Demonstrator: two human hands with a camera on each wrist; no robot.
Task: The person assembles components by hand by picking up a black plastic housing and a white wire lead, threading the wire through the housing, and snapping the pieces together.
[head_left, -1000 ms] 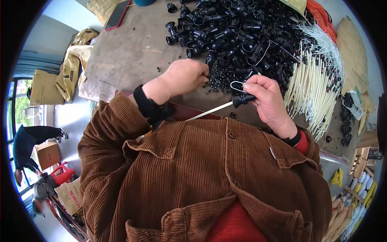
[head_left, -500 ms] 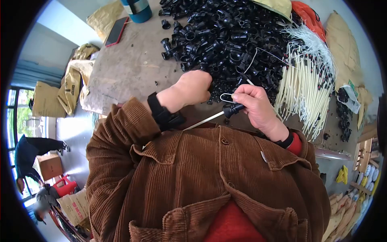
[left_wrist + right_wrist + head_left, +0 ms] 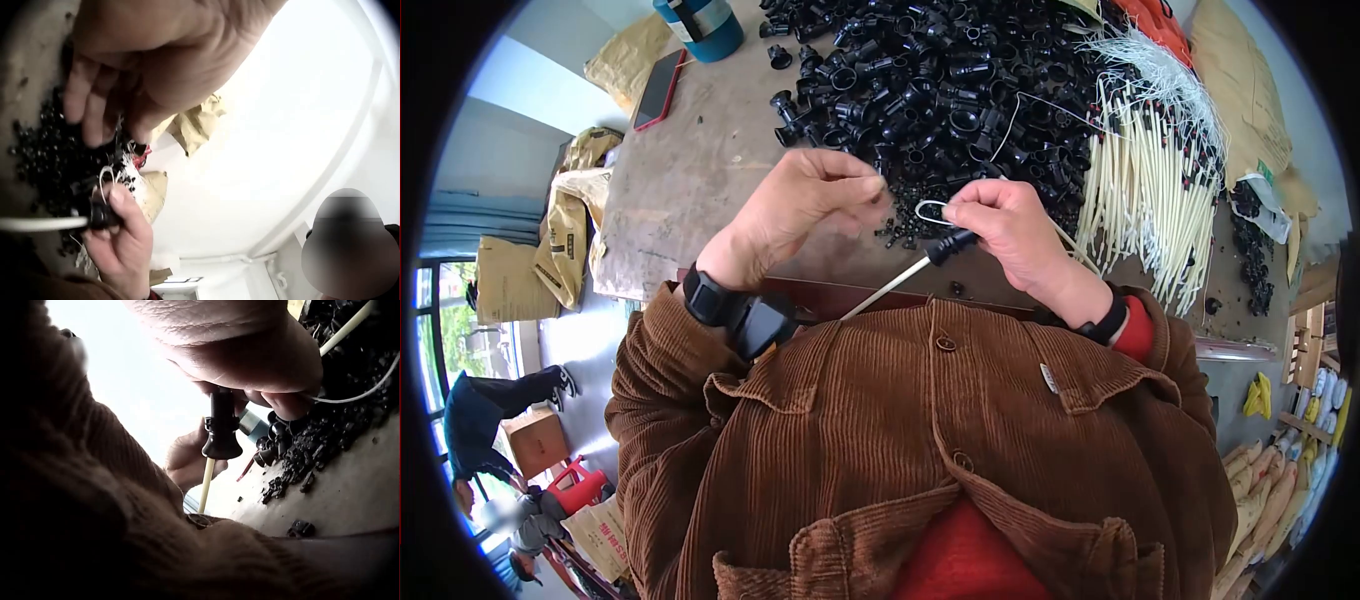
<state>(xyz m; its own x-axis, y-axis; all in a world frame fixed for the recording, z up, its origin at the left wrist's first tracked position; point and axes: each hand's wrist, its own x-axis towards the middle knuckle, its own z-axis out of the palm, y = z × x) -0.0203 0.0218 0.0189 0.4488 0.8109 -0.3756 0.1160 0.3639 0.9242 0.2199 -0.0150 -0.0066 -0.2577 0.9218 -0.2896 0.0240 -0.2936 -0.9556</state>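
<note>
My right hand (image 3: pixel 1020 240) grips a black flared plastic fitting (image 3: pixel 948 246), with a white rod (image 3: pixel 885 288) running out of its wide end toward the jacket. A loop of thin white cord (image 3: pixel 931 210) sticks out from between its thumb and fingers. In the right wrist view, the fitting (image 3: pixel 222 434) hangs below the fingers, flared end down. Facing it, my left hand (image 3: pixel 795 205) hovers at the near edge of a heap of tiny black pieces (image 3: pixel 906 212), fingers bent and thumb near them. I cannot tell whether its fingertips hold a tiny piece.
Beyond the hands spreads a big heap of black fittings (image 3: pixel 940 90). White rods with cords (image 3: pixel 1150 190) lie bundled at the right. A phone (image 3: pixel 660 90) and a blue container (image 3: pixel 705 30) are at the table's far left. Other people are at the far left.
My left hand has lifted back from the tiny pieces and turned, so its thumb now shows toward the right hand. The right hand keeps hold of the fitting. The head view has shifted slightly.
</note>
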